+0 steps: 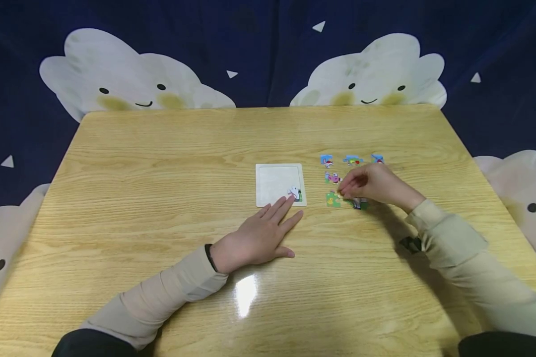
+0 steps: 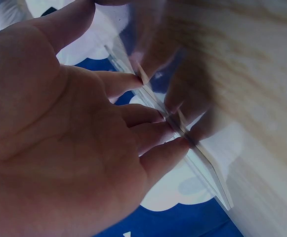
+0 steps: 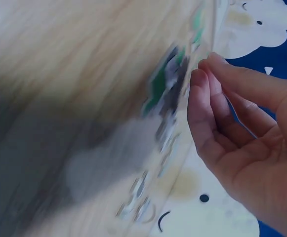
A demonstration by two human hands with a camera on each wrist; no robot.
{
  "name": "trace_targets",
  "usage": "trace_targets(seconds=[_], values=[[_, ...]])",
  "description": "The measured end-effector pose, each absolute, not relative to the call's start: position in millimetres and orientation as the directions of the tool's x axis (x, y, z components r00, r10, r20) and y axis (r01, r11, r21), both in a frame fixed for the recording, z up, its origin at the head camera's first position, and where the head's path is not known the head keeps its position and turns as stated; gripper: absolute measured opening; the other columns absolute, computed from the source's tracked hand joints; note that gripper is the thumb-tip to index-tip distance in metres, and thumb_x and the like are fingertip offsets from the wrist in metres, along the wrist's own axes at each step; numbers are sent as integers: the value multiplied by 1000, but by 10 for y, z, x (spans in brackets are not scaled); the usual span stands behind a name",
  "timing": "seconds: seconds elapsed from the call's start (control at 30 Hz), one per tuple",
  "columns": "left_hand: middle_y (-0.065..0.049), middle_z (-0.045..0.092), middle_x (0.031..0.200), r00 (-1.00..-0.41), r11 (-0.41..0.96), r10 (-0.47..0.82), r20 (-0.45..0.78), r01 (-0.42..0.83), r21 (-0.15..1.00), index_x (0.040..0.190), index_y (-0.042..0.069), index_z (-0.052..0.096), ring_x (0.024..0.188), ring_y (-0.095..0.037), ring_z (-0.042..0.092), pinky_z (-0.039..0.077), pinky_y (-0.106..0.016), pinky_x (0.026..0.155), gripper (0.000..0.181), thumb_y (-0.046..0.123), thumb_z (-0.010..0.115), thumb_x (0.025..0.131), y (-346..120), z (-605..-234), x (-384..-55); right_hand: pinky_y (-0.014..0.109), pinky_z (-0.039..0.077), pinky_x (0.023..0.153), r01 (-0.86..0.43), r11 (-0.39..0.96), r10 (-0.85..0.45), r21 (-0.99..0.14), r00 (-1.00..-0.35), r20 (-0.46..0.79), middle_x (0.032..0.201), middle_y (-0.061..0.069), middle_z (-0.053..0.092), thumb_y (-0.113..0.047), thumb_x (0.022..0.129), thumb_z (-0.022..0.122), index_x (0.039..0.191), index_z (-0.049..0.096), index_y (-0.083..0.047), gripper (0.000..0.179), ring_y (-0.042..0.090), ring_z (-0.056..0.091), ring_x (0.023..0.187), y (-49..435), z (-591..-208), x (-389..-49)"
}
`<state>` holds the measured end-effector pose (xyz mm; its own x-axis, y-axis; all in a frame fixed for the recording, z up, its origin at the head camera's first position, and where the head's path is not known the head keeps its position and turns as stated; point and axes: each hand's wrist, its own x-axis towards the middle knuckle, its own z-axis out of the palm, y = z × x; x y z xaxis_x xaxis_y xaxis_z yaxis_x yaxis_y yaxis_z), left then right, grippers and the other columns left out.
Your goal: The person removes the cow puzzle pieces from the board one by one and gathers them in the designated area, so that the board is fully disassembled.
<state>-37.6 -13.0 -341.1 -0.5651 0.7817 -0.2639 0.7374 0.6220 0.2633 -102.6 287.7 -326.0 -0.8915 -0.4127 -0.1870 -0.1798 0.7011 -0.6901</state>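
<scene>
A white square puzzle tray [image 1: 277, 179] lies on the table, with one puzzle piece [image 1: 297, 195] showing a white animal in its near right corner. My left hand [image 1: 261, 237] rests at the tray's near edge, fingers straight and spread, fingertips on the rim and by that piece. To the right, my right hand [image 1: 369, 183] hovers low over loose pieces, thumb and fingertips pinching a small puzzle piece [image 3: 202, 64] mostly hidden by the fingers. Just under it lie a green piece with a yellow duck [image 1: 332, 200] and a green-and-dark piece [image 1: 361, 204].
A pink-patterned piece [image 1: 332, 177] lies left of the right hand. Behind it is a row of blue-topped pieces [image 1: 353, 159]. The wooden table [image 1: 161, 163] ends at a dark blue curtain [image 1: 259, 39] printed with white clouds.
</scene>
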Motion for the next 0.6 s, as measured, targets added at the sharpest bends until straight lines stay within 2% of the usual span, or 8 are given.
trace_targets(seconds=[0.17, 0.3, 0.6], values=[[-20, 1, 162, -569, 629, 776, -272, 735, 256, 158, 10, 19, 149, -32, 4, 18, -45, 117, 83, 52, 54, 96, -127, -3408, -377, 28, 57, 71, -135, 658, -412, -740, -888, -205, 95, 14, 73, 0, 86, 73, 100, 73, 3, 14, 20, 71, 81, 2651, -3251, -1108], [-20, 1, 162, -573, 632, 772, -275, 735, 245, 158, 10, 18, 149, -32, 4, 17, -44, 117, 83, 53, 53, 96, -124, -3410, -377, 25, 56, 72, -158, 634, -426, -757, -889, -171, 95, 14, 73, -2, 87, 73, 101, 73, 4, 15, 20, 71, 83, 2420, -3286, -1206], [-19, 0, 163, -573, 635, 769, -284, 735, 236, 158, 11, 19, 149, -31, 4, 18, -44, 117, 82, 53, 53, 96, -121, -3417, -380, 23, 52, 65, -216, 651, -472, -727, -866, -165, 83, 10, 73, 3, 85, 73, 94, 74, 2, 9, 18, 68, 75, 2042, -3350, -1298]])
